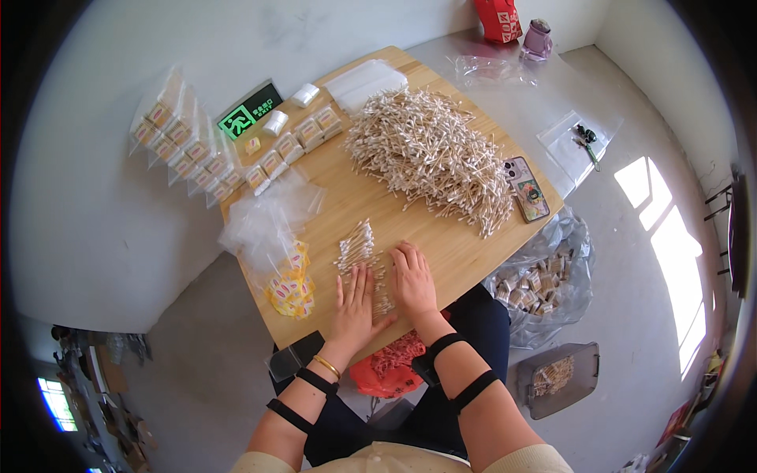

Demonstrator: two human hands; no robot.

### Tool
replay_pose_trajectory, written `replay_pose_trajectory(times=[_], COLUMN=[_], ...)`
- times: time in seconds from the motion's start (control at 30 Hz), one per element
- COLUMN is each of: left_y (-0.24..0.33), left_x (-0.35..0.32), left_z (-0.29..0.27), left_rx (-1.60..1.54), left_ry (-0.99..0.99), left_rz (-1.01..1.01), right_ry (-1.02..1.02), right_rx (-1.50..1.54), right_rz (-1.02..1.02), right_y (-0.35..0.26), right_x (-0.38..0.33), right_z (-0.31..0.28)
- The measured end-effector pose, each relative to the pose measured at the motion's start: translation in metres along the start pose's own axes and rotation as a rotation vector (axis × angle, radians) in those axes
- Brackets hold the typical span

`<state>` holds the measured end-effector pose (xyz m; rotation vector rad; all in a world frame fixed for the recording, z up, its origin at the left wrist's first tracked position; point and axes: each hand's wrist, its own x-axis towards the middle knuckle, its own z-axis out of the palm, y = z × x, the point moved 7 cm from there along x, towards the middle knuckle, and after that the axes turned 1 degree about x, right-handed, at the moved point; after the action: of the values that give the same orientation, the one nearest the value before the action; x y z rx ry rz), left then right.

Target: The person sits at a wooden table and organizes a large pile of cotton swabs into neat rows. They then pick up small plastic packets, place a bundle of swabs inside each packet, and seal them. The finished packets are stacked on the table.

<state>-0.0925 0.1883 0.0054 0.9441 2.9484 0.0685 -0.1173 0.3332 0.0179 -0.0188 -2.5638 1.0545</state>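
My left hand point(356, 309) lies on the wooden table with its fingers stretched out, over or against the edge of a small group of cotton swabs point(356, 244). Fingers extended and bent a little at the tips, my right hand point(414, 282) rests just to the right of those swabs. Some swabs show in the narrow gap between the two hands; how many lie under my palms is hidden. Farther off spreads a large heap of cotton swabs point(426, 154). Left of my left hand lie yellow-and-white printed slips point(292, 285), partly under clear plastic bags point(272, 221).
Small packed boxes point(288, 148) line the table's far left, beside bagged stacks point(181, 146) and a green exit sign point(250, 110). A phone point(527, 189) borders the heap. Right of the table are a plastic sack of packets point(544, 276) and a grey bin point(558, 378).
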Motion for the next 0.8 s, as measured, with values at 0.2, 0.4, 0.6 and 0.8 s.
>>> replay_pose_trajectory(times=[0.2,0.4,0.6,0.8], left_y=[0.002,-0.008,-0.011,-0.004], left_x=[0.002,0.012,0.021,0.001], left_z=[-0.003,0.0,-0.009,-0.006], left_rx=[-0.032,-0.024,-0.002,-0.06], left_ry=[-0.024,-0.031,-0.028,-0.063], left_rz=[0.016,0.004,-0.012,0.046], right_ry=[0.009,0.008,-0.005,0.01], right_rx=[-0.01,-0.024,-0.007,-0.017], right_rz=[-0.002,-0.001,0.008,0.001], right_y=[0.001,0.003,0.003,0.003], right_x=[-0.001,-0.002,-0.001,-0.002], right_z=[0.001,0.002,0.002,-0.001])
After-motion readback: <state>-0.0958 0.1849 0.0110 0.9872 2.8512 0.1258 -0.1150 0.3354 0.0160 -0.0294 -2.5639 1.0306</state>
